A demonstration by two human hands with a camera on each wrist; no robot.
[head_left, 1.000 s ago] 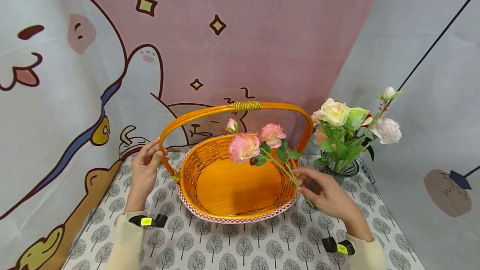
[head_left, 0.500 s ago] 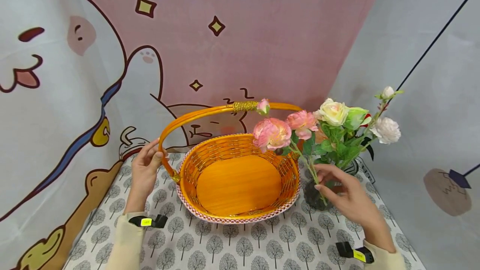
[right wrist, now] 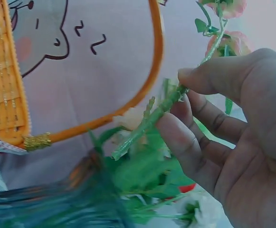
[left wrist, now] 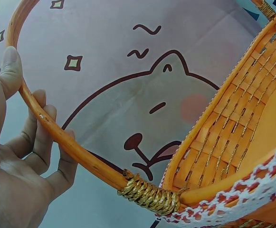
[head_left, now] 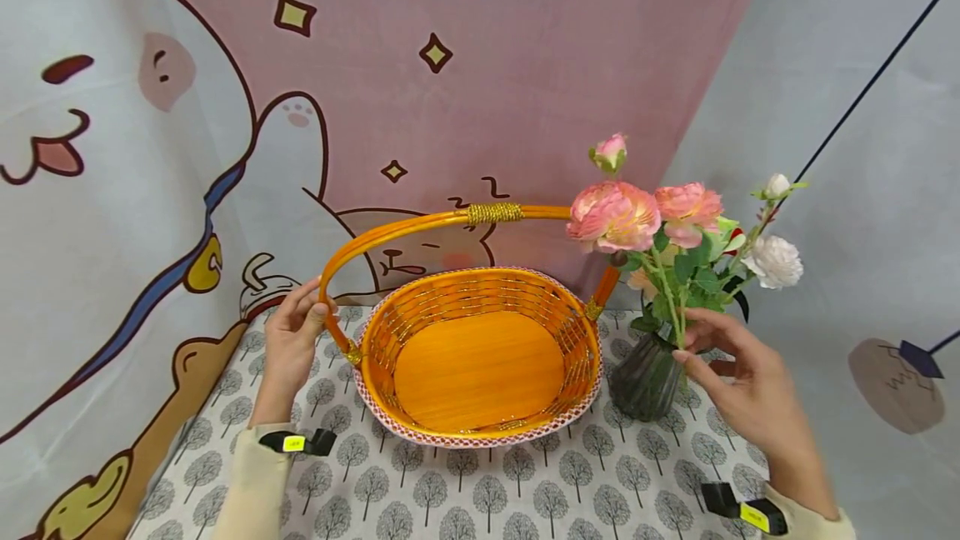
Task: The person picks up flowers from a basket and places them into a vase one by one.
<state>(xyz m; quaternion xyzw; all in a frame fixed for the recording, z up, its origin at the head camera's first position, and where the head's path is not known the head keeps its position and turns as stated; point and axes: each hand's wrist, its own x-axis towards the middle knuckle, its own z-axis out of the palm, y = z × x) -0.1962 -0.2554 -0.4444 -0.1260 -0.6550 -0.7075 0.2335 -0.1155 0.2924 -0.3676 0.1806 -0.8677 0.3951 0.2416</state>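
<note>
My left hand (head_left: 291, 348) holds the left side of the arched handle (head_left: 375, 233) of an orange woven basket (head_left: 480, 377). In the left wrist view, the thumb lies on one side of the handle (left wrist: 88, 154) and the fingers on the other. Between thumb and fingers, my right hand (head_left: 753, 382) pinches the green stem (right wrist: 159, 109) of a pink flower spray (head_left: 615, 217) with two blooms and a bud. That spray stands upright in front of the ribbed glass vase (head_left: 647, 382), partly covering the flowers there. Its lower stem end shows free in the right wrist view.
The vase, right of the basket, holds several other flowers, among them a white bloom (head_left: 774, 262). A cloth (head_left: 431, 498) printed with grey trees covers the table. Curtains with cartoon animals hang behind and at both sides.
My right hand has carried the pink flower spray from over the basket rightwards and up to the vase, and the spray is now more upright. The left hand and basket have stayed put.
</note>
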